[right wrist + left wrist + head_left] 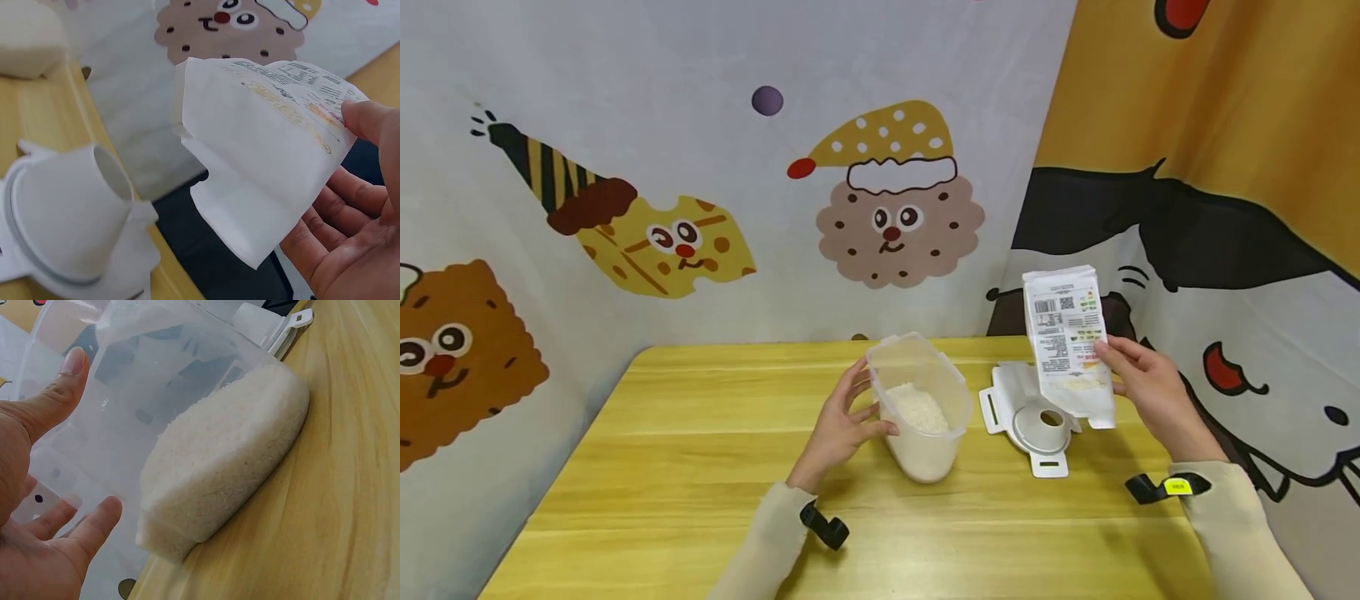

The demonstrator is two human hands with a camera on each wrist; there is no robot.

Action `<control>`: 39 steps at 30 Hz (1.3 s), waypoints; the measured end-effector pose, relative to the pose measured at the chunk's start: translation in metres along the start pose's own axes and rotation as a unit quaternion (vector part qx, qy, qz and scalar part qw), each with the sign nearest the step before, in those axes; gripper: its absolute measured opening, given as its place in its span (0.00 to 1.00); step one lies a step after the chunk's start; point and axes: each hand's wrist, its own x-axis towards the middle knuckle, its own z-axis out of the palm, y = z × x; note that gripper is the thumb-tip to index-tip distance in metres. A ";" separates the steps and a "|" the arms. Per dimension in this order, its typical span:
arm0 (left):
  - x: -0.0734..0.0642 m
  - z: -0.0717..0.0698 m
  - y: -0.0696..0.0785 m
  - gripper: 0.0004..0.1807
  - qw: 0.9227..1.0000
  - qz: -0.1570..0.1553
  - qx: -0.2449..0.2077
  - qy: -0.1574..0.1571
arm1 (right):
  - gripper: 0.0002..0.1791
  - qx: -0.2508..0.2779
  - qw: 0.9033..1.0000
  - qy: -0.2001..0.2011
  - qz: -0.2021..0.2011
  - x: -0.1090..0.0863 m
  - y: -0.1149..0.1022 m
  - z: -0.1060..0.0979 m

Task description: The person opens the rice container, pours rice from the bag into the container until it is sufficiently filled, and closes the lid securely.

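A translucent plastic container [951, 387], part filled with white rice [212, 437], stands on the wooden table, its top uncovered. My left hand [842, 421] rests at its left side, with thumb and fingers spread, fairly straight, against the wall. To the right, my right hand [1150, 387] pinches a white printed rice bag [262, 150] between thumb and fingers. The bag hangs above the table and looks flattened, with a cut, open edge pointing down. Below and partly behind it lies the white lid [1028, 425], with clip flaps and a round spout [75, 212].
The wooden table [700, 467] has its back edge against a printed curtain [700, 75] with cartoon food figures. At the right, an orange, black and white part of the curtain [1262, 250] hangs close to the right hand.
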 end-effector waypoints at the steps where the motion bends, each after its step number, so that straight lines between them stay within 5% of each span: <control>1: 0.000 0.000 0.000 0.59 1.000 -0.001 0.000 -0.001 | 0.43 -0.002 1.000 0.000 0.006 0.001 0.003 -0.002; 20: 0.000 0.001 -0.001 0.59 1.000 -0.012 0.008 0.005 | 0.55 0.007 0.991 -0.008 0.135 0.019 0.079 -0.035; 30: -0.001 0.001 0.000 0.60 1.000 -0.004 0.014 -0.001 | 0.66 -0.040 0.974 -0.027 0.220 0.022 0.116 -0.052; 39: -0.001 0.001 -0.002 0.59 1.000 -0.006 0.011 0.000 | 0.66 -0.126 0.966 -0.048 0.219 0.021 0.125 -0.059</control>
